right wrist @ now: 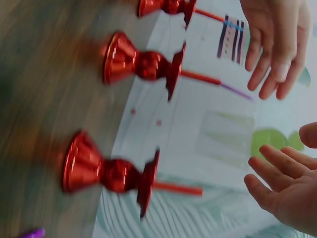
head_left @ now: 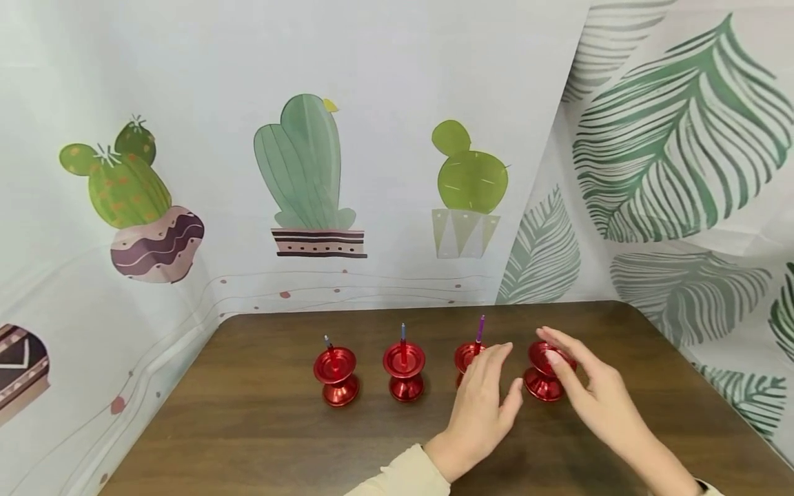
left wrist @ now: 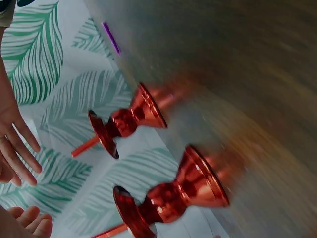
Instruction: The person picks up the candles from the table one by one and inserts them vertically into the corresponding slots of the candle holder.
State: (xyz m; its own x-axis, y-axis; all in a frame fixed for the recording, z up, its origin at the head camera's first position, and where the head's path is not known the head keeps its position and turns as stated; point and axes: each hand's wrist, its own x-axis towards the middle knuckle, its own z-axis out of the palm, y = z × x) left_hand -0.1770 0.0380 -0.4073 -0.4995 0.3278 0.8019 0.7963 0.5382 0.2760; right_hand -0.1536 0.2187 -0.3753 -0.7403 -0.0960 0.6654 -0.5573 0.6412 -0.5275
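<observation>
Several shiny red metal holders, each with a saucer-like top and an upright red tube, stand in a row on a table. My left hand hovers with loosely extended fingers before the third holder, partly covering it; a thin purple stick rises from its tube. My right hand, fingers extended, overlaps the rightmost holder in the head view. In the right wrist view that holder's tube has no stick in it. Both hands are apart, with nothing between their fingers.
Left of my hands stand two more holders, the leftmost and the second, each bearing a thin blue-tipped stick. A loose purple stick lies on the table beyond the rightmost holder. Behind the brown tabletop hangs a printed cloth.
</observation>
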